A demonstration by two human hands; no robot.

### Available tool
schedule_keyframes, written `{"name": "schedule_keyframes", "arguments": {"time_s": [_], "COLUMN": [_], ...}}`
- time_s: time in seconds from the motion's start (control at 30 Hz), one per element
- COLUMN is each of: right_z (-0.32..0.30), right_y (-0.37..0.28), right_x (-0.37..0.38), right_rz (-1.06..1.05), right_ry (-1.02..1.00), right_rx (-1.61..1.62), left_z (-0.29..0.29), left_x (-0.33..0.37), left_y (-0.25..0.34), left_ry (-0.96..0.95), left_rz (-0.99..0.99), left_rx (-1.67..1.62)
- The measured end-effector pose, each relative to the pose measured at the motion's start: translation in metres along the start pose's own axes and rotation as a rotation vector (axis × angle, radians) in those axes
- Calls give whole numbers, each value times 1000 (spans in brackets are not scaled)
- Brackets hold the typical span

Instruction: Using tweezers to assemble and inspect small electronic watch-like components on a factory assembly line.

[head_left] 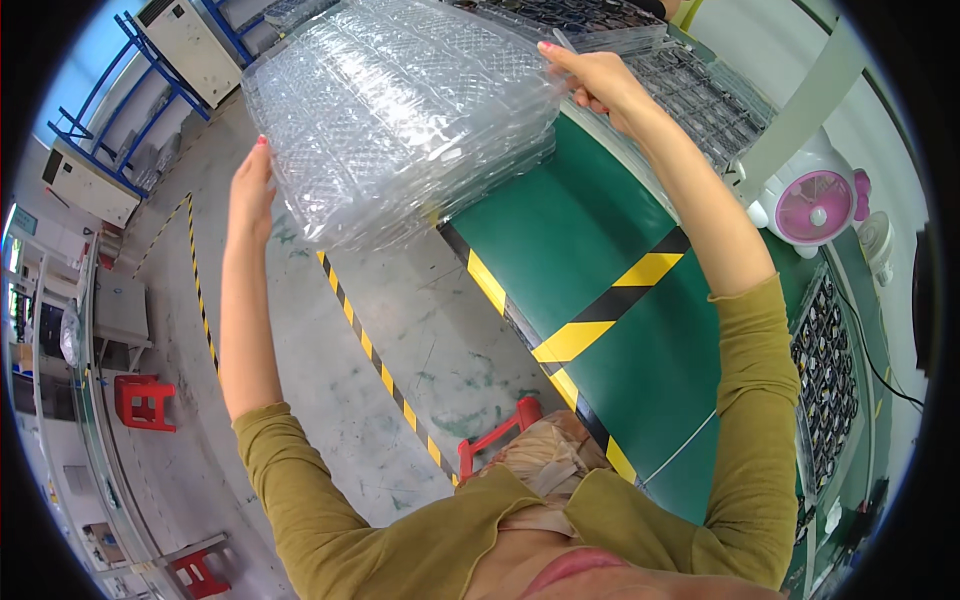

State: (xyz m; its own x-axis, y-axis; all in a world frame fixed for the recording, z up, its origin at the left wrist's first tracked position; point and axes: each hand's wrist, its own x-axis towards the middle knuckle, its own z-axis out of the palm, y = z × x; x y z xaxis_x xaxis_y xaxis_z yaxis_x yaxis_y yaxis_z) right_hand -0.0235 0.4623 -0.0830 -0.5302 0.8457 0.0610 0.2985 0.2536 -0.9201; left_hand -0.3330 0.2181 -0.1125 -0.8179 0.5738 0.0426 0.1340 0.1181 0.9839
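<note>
Currently, stack of clear plastic trays at the far end of the green bench, jutting out past the bench's left edge, above the floor. Upper trays sit skewed over lower ones; glare across the top one. How many layers are being handled: cannot tell.

Right hand at the stack's right edge, above the bench's far right side. Thumb laid on the rim, other fingers curled below it: edge gripped between them. Left hand off to the left of the bench, upright against the stack's left edge. One fingertip shows at the rim, rest of the fingers mostly turned away; touching, but cannot tell how firmly they close. Both arms reach forward, olive sleeves pushed up to the elbows.

Black-and-yellow tape crosses the bench and edges its left side. Right of the bench: a grid of small dark parts beyond, a white-and-pink fan closer in, then a second tray of dark parts. Well left of the bench, a red stool; farther off on that side, blue racking.
</note>
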Motion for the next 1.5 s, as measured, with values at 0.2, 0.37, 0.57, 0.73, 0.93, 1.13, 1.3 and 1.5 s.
{"name": "schedule_keyframes", "arguments": {"time_s": [0.2,0.37,0.57,0.73,0.93,1.13,1.3,1.5], "right_z": [-3,-5,-3,11,20,20,7,24], "right_y": [23,28,27,32,36,23,-5,-3], "right_x": [12,22,40,37,44,41,3,0], "right_rz": [56,81,81,215,195,222,189,81], "right_ry": [34,-17,-40,-91,-112,-134,-203,-21], "right_rx": [-11,141,112,166,176,260,114,-61], "left_z": [40,54,64,61,48,33,16,5], "left_x": [-19,15,36,32,56,66,10,5], "left_y": [8,-8,-16,-30,-41,-26,3,-41], "left_ry": [-91,-94,-58,-64,3,-56,-72,-210], "left_rz": [-50,-21,-60,-80,-70,-57,-32,-107], "left_rx": [-442,-551,-559,-539,-404,-390,-472,-428]}}
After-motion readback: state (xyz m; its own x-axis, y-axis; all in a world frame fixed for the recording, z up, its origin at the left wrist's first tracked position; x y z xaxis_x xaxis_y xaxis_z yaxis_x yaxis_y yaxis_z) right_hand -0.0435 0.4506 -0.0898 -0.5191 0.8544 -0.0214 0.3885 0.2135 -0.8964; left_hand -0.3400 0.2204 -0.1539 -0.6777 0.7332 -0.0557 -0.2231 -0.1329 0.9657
